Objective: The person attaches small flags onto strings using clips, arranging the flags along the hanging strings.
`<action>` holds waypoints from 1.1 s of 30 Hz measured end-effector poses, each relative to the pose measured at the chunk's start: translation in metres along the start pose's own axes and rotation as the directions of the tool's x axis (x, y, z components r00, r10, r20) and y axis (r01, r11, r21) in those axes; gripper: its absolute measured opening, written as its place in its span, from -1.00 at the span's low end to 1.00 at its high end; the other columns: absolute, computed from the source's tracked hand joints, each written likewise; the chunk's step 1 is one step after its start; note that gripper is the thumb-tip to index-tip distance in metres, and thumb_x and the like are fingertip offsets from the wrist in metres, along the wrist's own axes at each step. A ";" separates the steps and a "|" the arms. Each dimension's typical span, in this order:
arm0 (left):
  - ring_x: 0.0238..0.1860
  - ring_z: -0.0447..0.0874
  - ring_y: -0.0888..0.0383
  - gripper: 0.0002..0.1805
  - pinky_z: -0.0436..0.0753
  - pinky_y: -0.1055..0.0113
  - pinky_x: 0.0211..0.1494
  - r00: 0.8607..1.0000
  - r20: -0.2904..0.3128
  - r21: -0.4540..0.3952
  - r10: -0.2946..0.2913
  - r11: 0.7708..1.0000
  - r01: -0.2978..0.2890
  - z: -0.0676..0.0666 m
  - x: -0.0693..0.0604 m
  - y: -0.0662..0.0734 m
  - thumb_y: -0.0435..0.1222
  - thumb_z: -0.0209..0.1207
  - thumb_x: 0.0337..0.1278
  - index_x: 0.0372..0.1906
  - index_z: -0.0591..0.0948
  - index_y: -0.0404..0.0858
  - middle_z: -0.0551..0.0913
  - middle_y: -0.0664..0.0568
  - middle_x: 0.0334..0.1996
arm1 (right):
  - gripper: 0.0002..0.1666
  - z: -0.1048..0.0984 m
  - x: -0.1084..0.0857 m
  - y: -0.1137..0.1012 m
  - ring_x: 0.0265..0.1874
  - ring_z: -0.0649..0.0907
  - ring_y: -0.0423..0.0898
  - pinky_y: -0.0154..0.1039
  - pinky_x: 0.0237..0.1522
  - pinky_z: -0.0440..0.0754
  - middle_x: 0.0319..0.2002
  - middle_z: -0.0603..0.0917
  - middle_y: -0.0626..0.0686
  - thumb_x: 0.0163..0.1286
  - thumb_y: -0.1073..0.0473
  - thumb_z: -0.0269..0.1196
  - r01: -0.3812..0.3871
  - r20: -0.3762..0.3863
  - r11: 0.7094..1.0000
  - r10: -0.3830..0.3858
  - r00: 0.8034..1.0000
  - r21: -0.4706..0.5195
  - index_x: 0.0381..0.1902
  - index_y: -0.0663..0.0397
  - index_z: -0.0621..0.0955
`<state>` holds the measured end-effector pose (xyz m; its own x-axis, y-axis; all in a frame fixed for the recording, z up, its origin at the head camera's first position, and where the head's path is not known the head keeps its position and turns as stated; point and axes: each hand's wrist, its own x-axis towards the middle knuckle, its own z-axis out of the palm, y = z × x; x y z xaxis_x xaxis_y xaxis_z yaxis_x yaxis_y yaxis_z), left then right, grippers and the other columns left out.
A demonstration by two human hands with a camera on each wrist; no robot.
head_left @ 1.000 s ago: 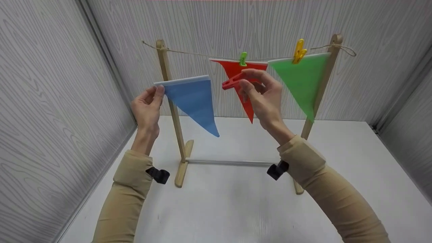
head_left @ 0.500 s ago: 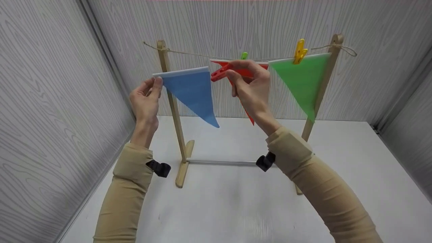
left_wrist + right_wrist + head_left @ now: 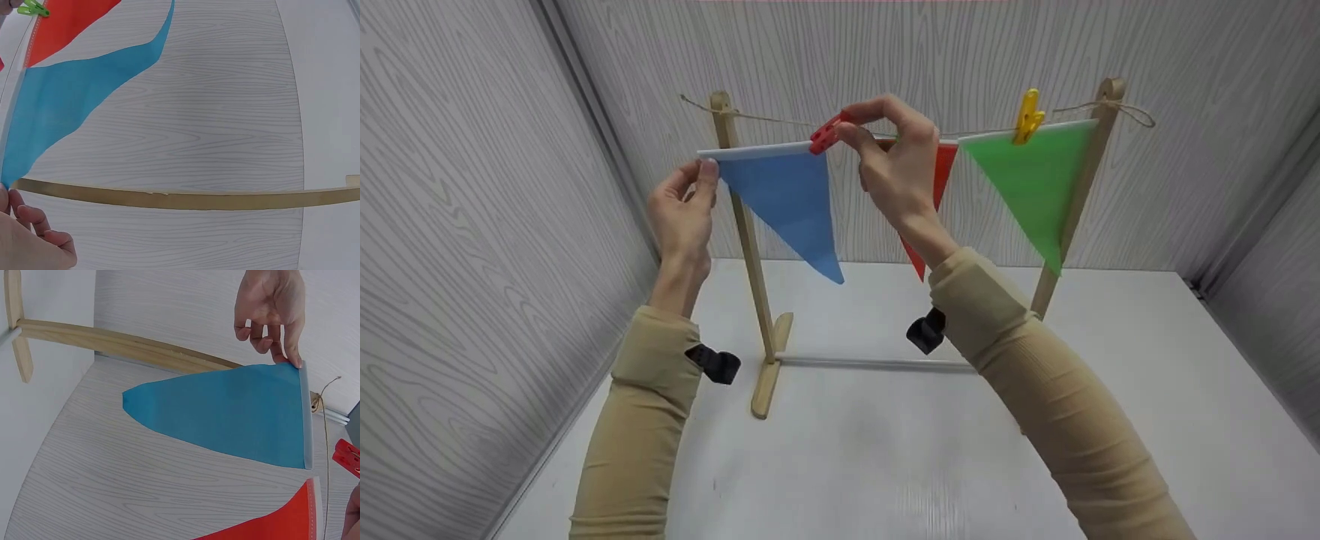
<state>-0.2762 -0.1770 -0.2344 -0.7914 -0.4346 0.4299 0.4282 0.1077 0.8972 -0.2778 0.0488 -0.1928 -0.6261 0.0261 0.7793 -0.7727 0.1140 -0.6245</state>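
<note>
My left hand (image 3: 684, 214) pinches the left top corner of a blue triangular flag (image 3: 784, 195), whose white top edge sits a little below the string (image 3: 769, 118). Between the thumb and fingers of my right hand (image 3: 896, 161) is a red clothespin (image 3: 826, 135), its tip by the flag's right top corner. In the right wrist view the clothespin (image 3: 347, 457) stands apart from the blue flag (image 3: 242, 416), with the string between them. Behind my right hand hangs a red flag (image 3: 945, 172), partly hidden; its green clothespin (image 3: 34, 8) shows in the left wrist view.
A green flag (image 3: 1035, 180) hangs at the right under a yellow clothespin (image 3: 1028, 116). Two wooden posts, the left post (image 3: 750, 247) and the right post (image 3: 1099, 150), carry the string. A pale rod (image 3: 877, 364) joins their feet over the white tabletop (image 3: 825, 465).
My right hand has moved left and up with the red clothespin, from in front of the red flag to the blue flag's corner. My left hand has raised the blue flag toward the string.
</note>
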 end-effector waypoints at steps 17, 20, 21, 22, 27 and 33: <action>-0.14 0.50 0.27 -0.64 0.51 0.44 0.04 0.999 0.016 0.040 0.048 0.998 -0.048 0.007 0.004 0.009 -0.16 0.18 0.41 0.02 0.66 -0.39 0.58 0.19 -0.21 | -0.80 0.022 0.024 -0.010 -0.06 0.66 -0.06 -0.47 -0.21 0.61 -0.10 0.74 0.19 0.44 0.25 0.26 -0.009 -0.006 0.986 0.008 1.000 -0.167 -0.08 0.27 0.69; -0.14 0.49 0.28 -0.63 0.50 0.45 0.03 0.998 0.014 0.039 0.060 0.997 -0.061 0.009 0.005 0.011 -0.17 0.19 0.40 0.01 0.66 -0.42 0.57 0.20 -0.23 | -0.80 0.024 0.028 -0.012 -0.07 0.62 -0.08 -0.49 -0.18 0.57 -0.09 0.74 0.18 0.44 0.24 0.26 -0.013 0.005 0.980 0.015 1.000 -0.197 -0.08 0.24 0.70; -0.14 0.49 0.28 -0.64 0.49 0.46 0.02 0.998 0.013 0.039 0.065 0.997 -0.066 0.009 0.005 0.011 -0.18 0.19 0.40 0.01 0.66 -0.43 0.57 0.20 -0.24 | -0.81 0.025 0.029 -0.012 -0.09 0.62 -0.08 -0.48 -0.20 0.54 -0.09 0.74 0.16 0.44 0.24 0.26 -0.017 0.009 0.977 0.019 1.000 -0.214 -0.09 0.23 0.71; -0.14 0.48 0.28 -0.64 0.49 0.46 0.01 0.997 0.011 0.038 0.071 0.997 -0.072 0.010 0.006 0.011 -0.18 0.19 0.39 -0.01 0.66 -0.43 0.57 0.20 -0.25 | -0.81 0.025 0.030 -0.013 -0.12 0.61 -0.08 -0.47 -0.22 0.52 -0.10 0.75 0.16 0.44 0.24 0.26 -0.021 0.014 0.973 0.025 1.000 -0.229 -0.09 0.22 0.71; -0.13 0.48 0.26 -0.66 0.48 0.46 -0.02 0.996 0.002 0.047 0.086 0.995 -0.086 0.012 0.007 0.013 -0.19 0.21 0.38 -0.04 0.68 -0.43 0.58 0.20 -0.28 | -0.84 0.026 0.035 -0.015 -0.06 0.64 -0.04 -0.43 0.02 0.52 -0.11 0.75 0.15 0.43 0.27 0.27 -0.030 0.053 0.962 0.046 0.998 -0.272 -0.12 0.20 0.73; -0.10 0.48 0.28 -0.66 0.45 0.46 0.01 0.997 0.005 0.075 0.083 0.994 -0.083 0.013 0.007 0.015 -0.18 0.20 0.39 -0.03 0.68 -0.42 0.58 0.21 -0.27 | -0.82 0.028 0.037 -0.014 0.01 0.64 -0.06 -0.39 0.20 0.51 -0.10 0.76 0.13 0.45 0.25 0.25 -0.054 0.088 0.956 0.083 0.993 -0.289 -0.10 0.18 0.73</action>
<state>-0.2809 -0.1671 -0.2172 -0.7553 -0.4199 0.5033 0.4587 0.2099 0.8635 -0.2934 0.0202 -0.1563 -0.6947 -0.0525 0.7174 -0.6743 0.3950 -0.6240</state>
